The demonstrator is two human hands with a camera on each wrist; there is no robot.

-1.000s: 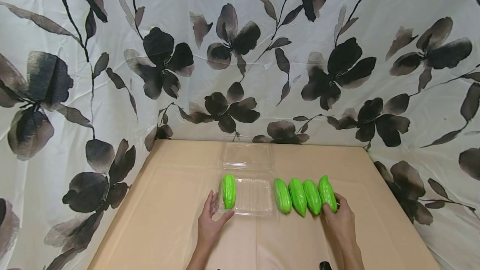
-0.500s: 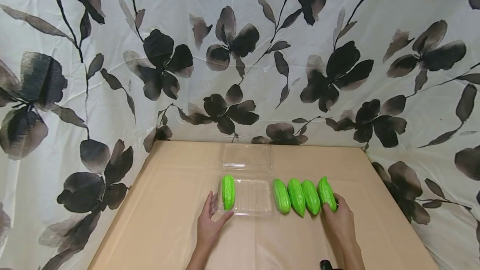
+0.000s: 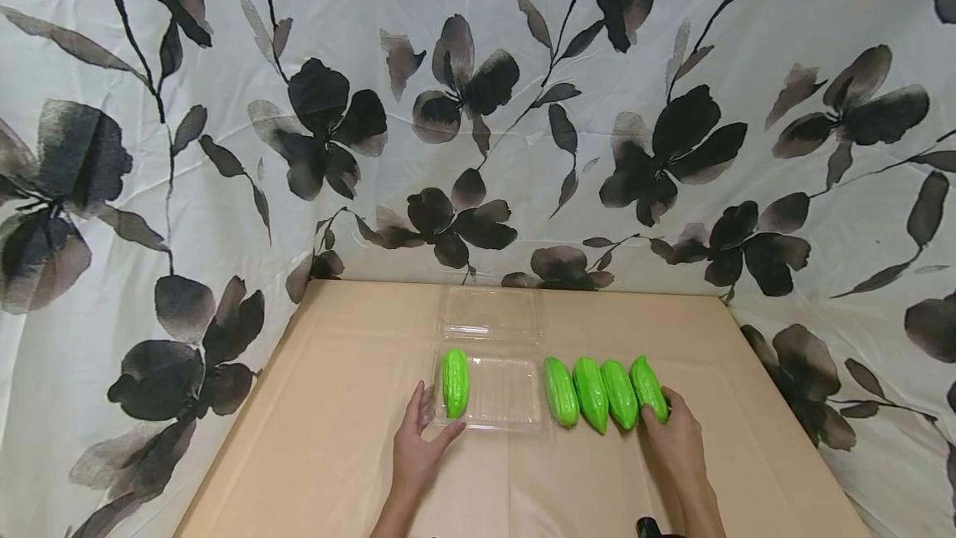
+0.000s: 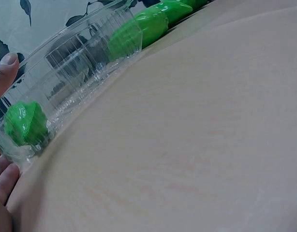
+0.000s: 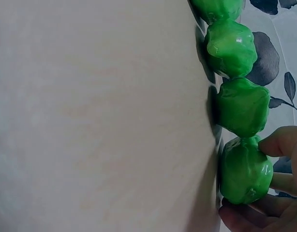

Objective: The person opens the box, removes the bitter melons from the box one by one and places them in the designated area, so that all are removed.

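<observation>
In the head view, my left hand (image 3: 420, 447) grips the near left corner of a clear plastic clamshell box (image 3: 508, 393), its thumb at the front edge and its fingers along the left side. The lid (image 3: 493, 311) lies folded back. One shiny, bumpy green cucumber (image 3: 456, 383) lies upright along the box's left side. To the right of the box, several similar cucumbers (image 3: 592, 394) lie in a row. My right hand (image 3: 675, 438) holds the rightmost cucumber (image 3: 648, 388) between thumb and fingers; in the right wrist view that cucumber (image 5: 246, 171) touches its neighbour (image 5: 243, 107).
A beige-covered table (image 3: 336, 355) extends on both sides of the box. Behind it hangs a white cloth (image 3: 553, 148) with dark flowers. A small black object (image 3: 648, 528) shows at the bottom edge near my right forearm.
The rightmost cucumber has shifted slightly left towards the row, with my right hand moving along. My left hand and the box keep their place.
</observation>
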